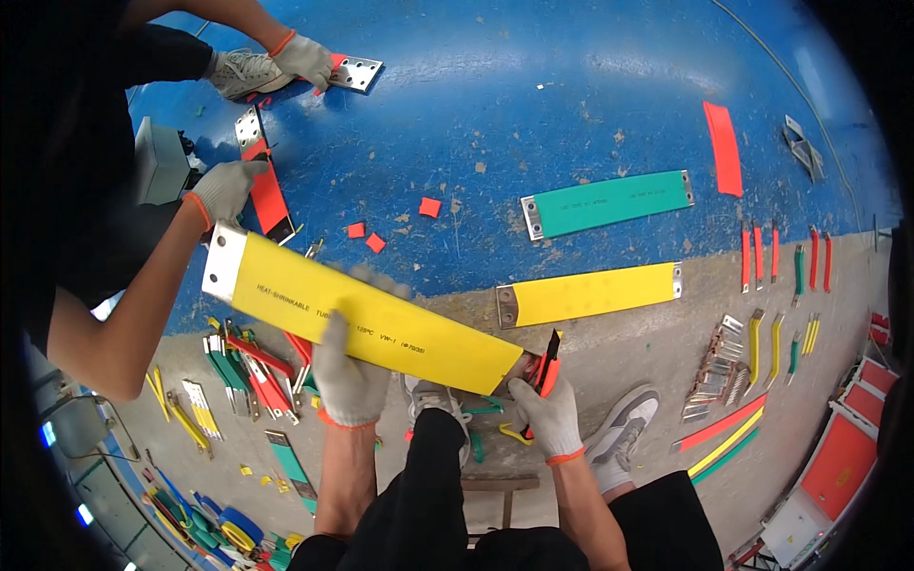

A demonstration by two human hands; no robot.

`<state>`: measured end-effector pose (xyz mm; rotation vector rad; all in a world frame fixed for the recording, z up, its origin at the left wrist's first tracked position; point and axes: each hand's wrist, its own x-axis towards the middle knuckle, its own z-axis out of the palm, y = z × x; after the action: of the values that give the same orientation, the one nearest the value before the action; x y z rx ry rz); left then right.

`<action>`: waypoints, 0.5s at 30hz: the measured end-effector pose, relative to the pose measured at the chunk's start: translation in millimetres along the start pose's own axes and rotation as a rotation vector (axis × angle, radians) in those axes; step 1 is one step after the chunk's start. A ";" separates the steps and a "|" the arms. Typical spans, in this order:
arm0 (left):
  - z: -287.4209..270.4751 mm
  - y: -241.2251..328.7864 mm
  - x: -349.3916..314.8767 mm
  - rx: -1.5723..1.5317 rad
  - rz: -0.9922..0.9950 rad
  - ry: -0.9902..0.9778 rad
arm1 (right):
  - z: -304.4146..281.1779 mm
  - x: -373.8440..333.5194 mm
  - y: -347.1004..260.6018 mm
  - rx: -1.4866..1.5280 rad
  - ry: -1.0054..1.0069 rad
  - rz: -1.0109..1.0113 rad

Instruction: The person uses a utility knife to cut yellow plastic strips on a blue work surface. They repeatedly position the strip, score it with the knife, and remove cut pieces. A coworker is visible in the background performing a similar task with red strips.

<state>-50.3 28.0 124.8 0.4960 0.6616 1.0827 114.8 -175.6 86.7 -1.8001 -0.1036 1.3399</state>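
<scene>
Ample room separates left hand (348, 383), spanning yellow bar (383, 325) edges, from knife (549, 375).

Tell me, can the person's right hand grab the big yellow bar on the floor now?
Probably not yet: the right hand is busy gripping an orange knife. With that put down, the big yellow bar on the floor looks reachable: it lies just ahead, and nothing seems to block the way.

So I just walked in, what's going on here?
The person's left hand holds a yellow-sleeved busbar near its middle; the right hand holds a utility knife beside the bar's right end. At left, a co-worker's gloved hand is on a red-sleeved busbar. A green-sleeved busbar lies on the floor.
</scene>
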 end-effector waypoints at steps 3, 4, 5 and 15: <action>2.4 -12.3 -13.4 0.096 -0.092 0.109 | 3.3 -11.8 -19.2 0.061 -0.050 0.137; 4.8 -12.9 -10.9 0.098 -0.123 0.116 | 2.3 -13.6 -12.7 0.027 -0.032 0.094; 6.8 -14.7 -6.7 0.100 -0.153 0.124 | -1.4 -14.9 -6.0 -0.027 -0.059 0.102; 36.8 32.1 50.0 0.977 -0.269 -0.048 | -22.9 0.5 -9.7 -0.246 -0.086 0.114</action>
<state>-29.2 84.6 159.9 1.2205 1.1690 0.4308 137.5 -182.6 93.9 -1.9772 -0.2242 1.5404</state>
